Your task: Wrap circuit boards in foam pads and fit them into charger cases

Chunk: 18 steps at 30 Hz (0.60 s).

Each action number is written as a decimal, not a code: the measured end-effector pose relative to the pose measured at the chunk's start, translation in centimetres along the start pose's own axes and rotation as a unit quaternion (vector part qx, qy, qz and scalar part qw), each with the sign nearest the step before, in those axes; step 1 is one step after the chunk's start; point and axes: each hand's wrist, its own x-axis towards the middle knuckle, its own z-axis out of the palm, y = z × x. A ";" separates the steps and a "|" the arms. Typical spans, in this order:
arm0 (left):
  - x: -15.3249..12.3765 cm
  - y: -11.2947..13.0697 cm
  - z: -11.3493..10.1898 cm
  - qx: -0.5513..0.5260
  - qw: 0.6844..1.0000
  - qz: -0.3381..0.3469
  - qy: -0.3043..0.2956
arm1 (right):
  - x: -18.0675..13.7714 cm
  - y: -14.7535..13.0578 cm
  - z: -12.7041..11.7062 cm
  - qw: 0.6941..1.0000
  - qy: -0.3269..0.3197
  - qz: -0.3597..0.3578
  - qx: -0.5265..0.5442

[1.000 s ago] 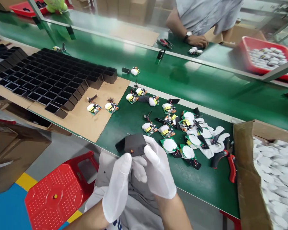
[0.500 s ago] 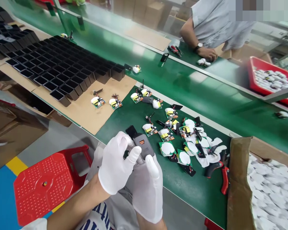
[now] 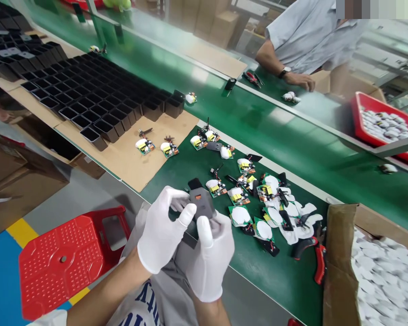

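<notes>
A dark grey plastic case with a small orange-lit slot in its face is held between my two white-gloved hands, just over the bench's front edge. A black flat piece sticks out at its far end. My left hand grips the case from the left, thumb near its face and fingers curled behind. From the right, my right hand closes round the near end, its thumb pressed on it. Beyond the case, several small circuit boards with white pads, yellow parts and black end pieces lie on the green mat.
Rows of open black housings stand on cardboard at left. Red-handled pliers lie beside a carton of white pads at right. A red stool is below. Across the green conveyor, a co-worker's hand rests near a red bin.
The case tilts differently in my hands, and my right fingers now curl round its right side. The view has shifted slightly. The co-worker's hand has moved a little to the right.
</notes>
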 end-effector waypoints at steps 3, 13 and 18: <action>0.3 -0.8 -1.1 -0.122 0.991 -0.056 0.010 | 1.1 0.3 0.5 0.976 0.043 -0.156 -0.143; 5.8 -5.1 -6.5 0.076 0.980 0.054 0.173 | 8.3 0.6 9.2 0.782 -0.171 -0.499 -0.331; 7.9 -8.7 -7.5 0.213 0.949 0.114 0.202 | 9.7 2.0 12.6 0.734 -0.198 -0.544 -0.356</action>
